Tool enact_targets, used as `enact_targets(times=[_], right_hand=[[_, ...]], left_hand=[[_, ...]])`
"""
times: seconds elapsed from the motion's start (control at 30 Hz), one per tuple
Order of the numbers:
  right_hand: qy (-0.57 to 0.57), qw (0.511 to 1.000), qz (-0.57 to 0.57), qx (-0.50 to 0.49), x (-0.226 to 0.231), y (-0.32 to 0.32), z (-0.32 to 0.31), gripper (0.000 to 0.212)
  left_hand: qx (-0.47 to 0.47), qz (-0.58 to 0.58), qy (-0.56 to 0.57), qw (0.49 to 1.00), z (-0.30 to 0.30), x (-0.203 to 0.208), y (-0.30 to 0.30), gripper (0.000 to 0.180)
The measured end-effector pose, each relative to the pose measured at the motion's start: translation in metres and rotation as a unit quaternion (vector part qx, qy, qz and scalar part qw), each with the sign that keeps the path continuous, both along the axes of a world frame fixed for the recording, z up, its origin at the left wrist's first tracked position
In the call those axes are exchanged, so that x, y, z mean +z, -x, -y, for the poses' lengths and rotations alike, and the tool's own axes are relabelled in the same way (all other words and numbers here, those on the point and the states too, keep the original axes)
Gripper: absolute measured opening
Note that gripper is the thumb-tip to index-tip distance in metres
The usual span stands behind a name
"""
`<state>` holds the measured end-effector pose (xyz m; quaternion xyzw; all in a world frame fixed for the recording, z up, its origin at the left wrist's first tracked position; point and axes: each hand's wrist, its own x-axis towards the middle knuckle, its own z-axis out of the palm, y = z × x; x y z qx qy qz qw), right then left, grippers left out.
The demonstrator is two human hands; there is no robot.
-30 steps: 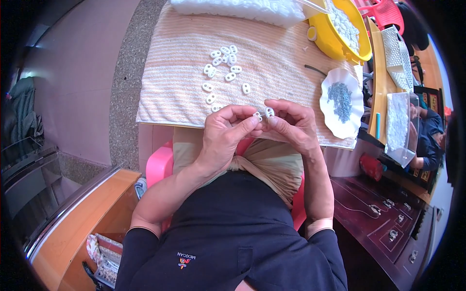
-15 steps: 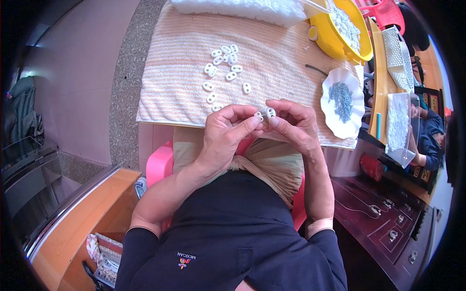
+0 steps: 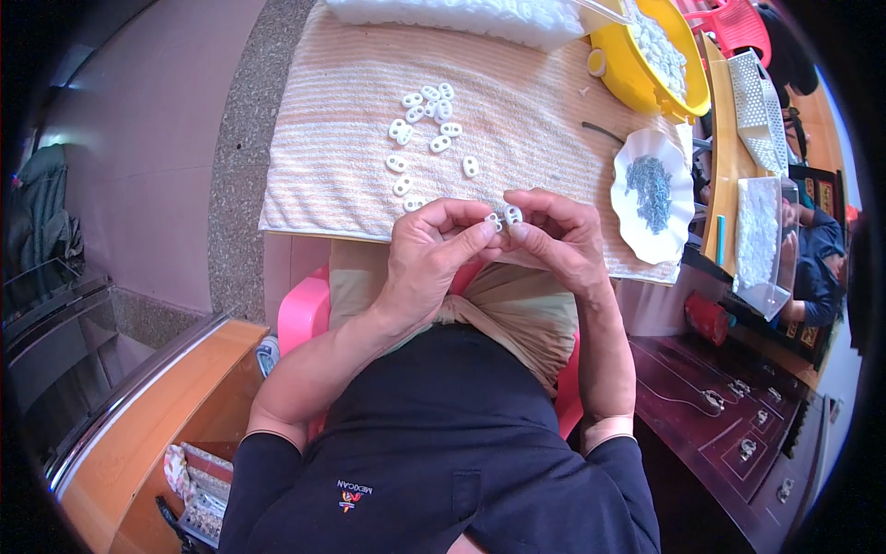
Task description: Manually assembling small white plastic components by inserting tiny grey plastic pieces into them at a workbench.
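Both hands meet just over the near edge of the towel-covered table. My left hand (image 3: 429, 242) is closed, pinching a small white piece (image 3: 494, 222) between thumb and forefinger; its exact shape is partly hidden. In my right hand (image 3: 565, 235), thumb and fingers grip a white oval two-hole piece (image 3: 513, 215), held close beside the other. Similar white oval pieces (image 3: 470, 167) lie loosely scattered on the towel (image 3: 341, 111) beyond my left hand. Right of my right hand stands a scalloped white dish (image 3: 671, 242) with a heap of small grey-blue metal-looking parts (image 3: 651, 194).
A yellow tub (image 3: 604, 37) full of white pieces stands at the far right. Along the far edge lies a clear container of white pieces (image 3: 461, 20). A thin dark rod (image 3: 602, 131) rests near the dish. Another person (image 3: 817, 263) sits at the right beside a clear box (image 3: 759, 240).
My hands stay almost still, each with its white piece; the right one's piece has turned slightly. The other person's hand at the right has shifted.
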<state>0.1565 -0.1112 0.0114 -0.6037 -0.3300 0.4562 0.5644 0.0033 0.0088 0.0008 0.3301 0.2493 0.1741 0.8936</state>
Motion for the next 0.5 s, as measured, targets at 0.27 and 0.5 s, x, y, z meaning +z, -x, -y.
enact_targets(times=[0.27, 0.5], right_hand=[[-0.002, 0.999, 0.044, 0.016, 0.0053, 0.0012, -0.0025, 0.031], [-0.022, 0.999, 0.010, 0.027, 0.0035, 0.0014, -0.0026, 0.031]], left_hand=[[-0.001, -0.003, -0.001, 1.000, 0.0005, 0.0000, -0.0002, 0.016], [-0.006, -0.005, -0.003, 1.000, 0.0007, 0.0002, -0.0006, 0.016]])
